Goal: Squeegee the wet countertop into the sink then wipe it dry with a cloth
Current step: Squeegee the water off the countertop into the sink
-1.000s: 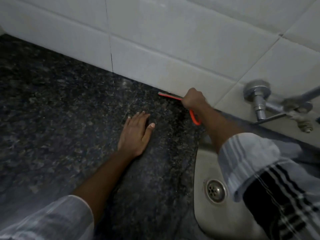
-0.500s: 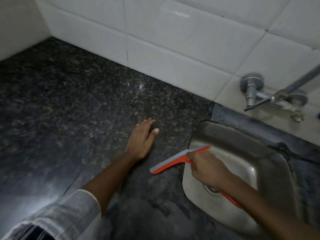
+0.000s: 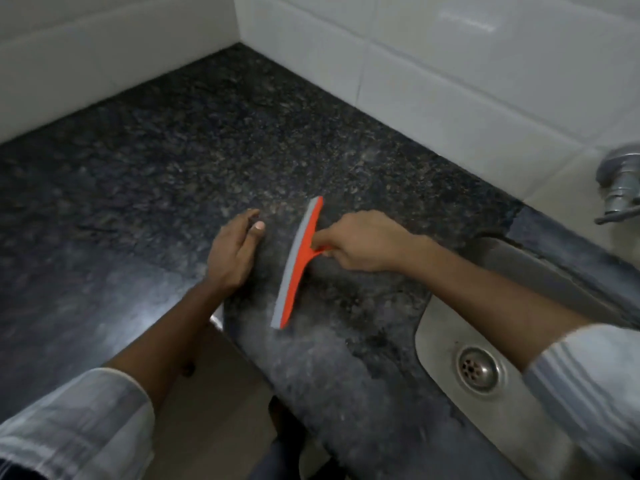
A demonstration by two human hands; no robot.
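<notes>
An orange squeegee with a grey blade lies edge-down on the dark speckled granite countertop, its blade running from far to near. My right hand is closed around its handle, just right of the blade. My left hand rests flat on the counter a short way left of the blade, fingers together and holding nothing. The steel sink with its round drain is set into the counter at the lower right, partly covered by my right forearm. No cloth is in view.
White tiled walls meet in a corner behind the counter. A chrome tap juts from the wall at the right edge. The counter's front edge runs diagonally near my left forearm, with floor below.
My right hand has carried the squeegee from over the sink's left rim leftward onto the counter, and the blade has turned nearly front-to-back. My left hand has stayed flat on the counter. The view shifted left.
</notes>
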